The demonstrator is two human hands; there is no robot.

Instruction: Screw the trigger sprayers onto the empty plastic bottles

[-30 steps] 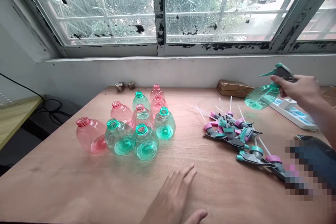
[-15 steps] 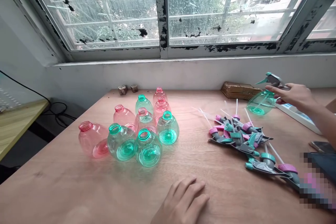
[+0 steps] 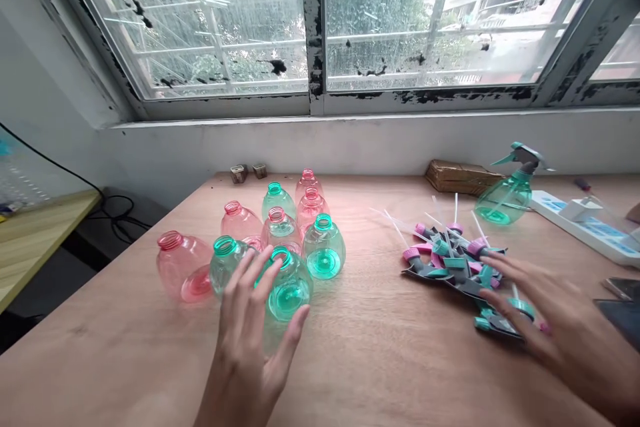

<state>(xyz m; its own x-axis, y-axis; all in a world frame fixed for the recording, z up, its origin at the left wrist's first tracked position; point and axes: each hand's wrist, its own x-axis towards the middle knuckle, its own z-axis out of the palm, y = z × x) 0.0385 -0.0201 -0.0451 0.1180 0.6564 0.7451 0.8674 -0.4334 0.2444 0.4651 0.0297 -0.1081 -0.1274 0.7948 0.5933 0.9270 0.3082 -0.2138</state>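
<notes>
My left hand (image 3: 253, 327) reaches over the front of a group of uncapped round bottles, with fingers spread and nothing held. Nearest to it is a clear green bottle (image 3: 291, 293), partly covered by the fingers; another green bottle (image 3: 225, 270) stands just behind the fingertips. Pink bottles, such as one at the left (image 3: 183, 270), stand among them. My right hand (image 3: 545, 320), slightly blurred, hovers with parted fingers at the pile of spray heads (image 3: 455, 267), which are grey with pink or teal parts and white tubes. An assembled green spray bottle (image 3: 505, 197) stands upright behind the pile.
A brown wrapped block (image 3: 460, 177) lies against the wall. A white power strip (image 3: 585, 227) with a plug runs along the right, near a phone (image 3: 623, 288) and a dark flat object (image 3: 620, 320). Two small boxes (image 3: 239, 174) sit at the table's back left.
My right hand has let go of the green spray bottle, which stands by the wrapped block, and has come down to the spray heads. My left hand has moved left and forward to the bottles, opening.
</notes>
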